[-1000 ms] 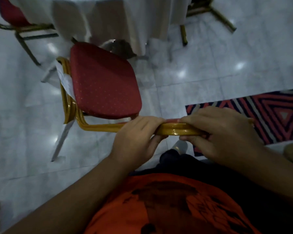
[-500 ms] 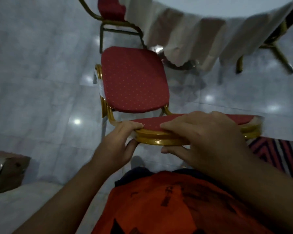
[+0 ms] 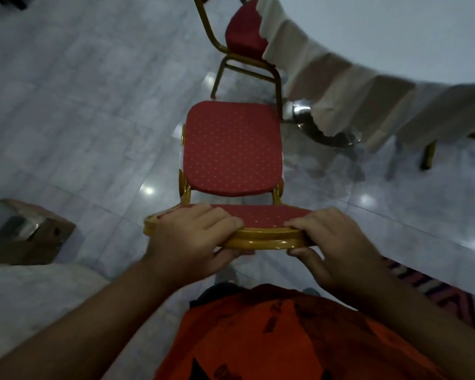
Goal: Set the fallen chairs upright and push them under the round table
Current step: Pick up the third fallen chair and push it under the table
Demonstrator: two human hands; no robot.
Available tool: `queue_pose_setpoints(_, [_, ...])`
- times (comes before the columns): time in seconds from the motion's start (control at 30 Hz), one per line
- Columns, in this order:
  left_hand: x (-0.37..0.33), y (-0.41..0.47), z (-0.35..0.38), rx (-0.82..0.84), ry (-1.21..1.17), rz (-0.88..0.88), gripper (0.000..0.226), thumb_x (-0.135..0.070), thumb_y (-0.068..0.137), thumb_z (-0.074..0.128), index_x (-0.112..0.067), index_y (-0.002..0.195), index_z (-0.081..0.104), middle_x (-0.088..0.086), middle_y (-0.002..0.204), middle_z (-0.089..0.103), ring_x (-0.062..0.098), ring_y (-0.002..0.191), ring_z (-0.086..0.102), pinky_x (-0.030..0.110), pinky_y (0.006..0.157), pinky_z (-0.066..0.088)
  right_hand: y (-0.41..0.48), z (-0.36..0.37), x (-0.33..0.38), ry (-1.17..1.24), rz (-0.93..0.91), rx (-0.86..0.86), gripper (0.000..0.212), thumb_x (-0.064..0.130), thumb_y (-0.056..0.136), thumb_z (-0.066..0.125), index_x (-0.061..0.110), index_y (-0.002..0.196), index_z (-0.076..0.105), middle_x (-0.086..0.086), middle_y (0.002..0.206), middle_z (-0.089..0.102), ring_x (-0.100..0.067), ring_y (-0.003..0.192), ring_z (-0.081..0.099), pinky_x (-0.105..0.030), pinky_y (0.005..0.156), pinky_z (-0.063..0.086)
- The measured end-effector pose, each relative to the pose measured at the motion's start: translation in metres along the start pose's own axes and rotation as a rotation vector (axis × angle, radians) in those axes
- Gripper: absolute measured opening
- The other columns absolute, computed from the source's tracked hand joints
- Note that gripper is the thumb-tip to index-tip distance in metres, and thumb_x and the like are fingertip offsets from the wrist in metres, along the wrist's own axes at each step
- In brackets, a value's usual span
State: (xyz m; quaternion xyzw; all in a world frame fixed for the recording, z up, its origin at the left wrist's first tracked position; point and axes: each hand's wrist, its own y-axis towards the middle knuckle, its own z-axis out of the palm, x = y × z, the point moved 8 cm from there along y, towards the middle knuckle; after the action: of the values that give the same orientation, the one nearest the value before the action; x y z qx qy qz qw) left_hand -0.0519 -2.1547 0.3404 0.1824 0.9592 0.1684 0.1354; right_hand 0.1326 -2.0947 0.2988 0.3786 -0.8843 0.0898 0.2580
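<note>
Two hands on a righted chair: my left hand and right hand both grip the top rail of its back, fingers curled over the red pad and thumbs under the gold frame. The chair stands upright on the floor, its seat facing the counter and just short of the hanging cloth. I judge an even, level push from both hands best, steering the seat between the neighbouring chair and the metal base so the cloth does not snag. The chair's legs are hidden beneath its seat, the counter's far edge is cut off, and only one gold leg shows at the right.
</note>
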Motion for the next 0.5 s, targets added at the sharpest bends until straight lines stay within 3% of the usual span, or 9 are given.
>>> queue_pose_setpoints(0.2, [0.011, -0.010, 0.029, -0.008, -0.035, -0.087, 0.040, -0.054, 0.091, 0.069, -0.015, 0.099, 0.074, 0.000, 0.090, 0.073, 0.015, 0.075, 0.065, 0.031, 0.056, 0.052, 0.021, -0.004, -0.003, -0.140, -0.045, -0.031, 0.038, 0.054, 0.094, 0.045, 0.027, 0.113, 0.063, 0.009, 0.099, 0.059, -0.016, 0.092, 0.054, -0.029, 0.083, 0.029])
queue_pose_setpoints(0.5, [-0.023, 0.022, 0.051, -0.024, -0.224, 0.039, 0.036, -0.056, 0.088, 0.070, -0.021, 0.094, 0.076, -0.007, 0.086, 0.072, 0.010, 0.074, 0.064, 0.026, 0.059, 0.050, -0.037, -0.023, -0.029, -0.102, 0.133, -0.123, 0.035, 0.057, 0.092, 0.051, 0.031, 0.111, 0.065, 0.016, 0.096, 0.056, -0.010, 0.091, 0.054, -0.029, 0.084, 0.033])
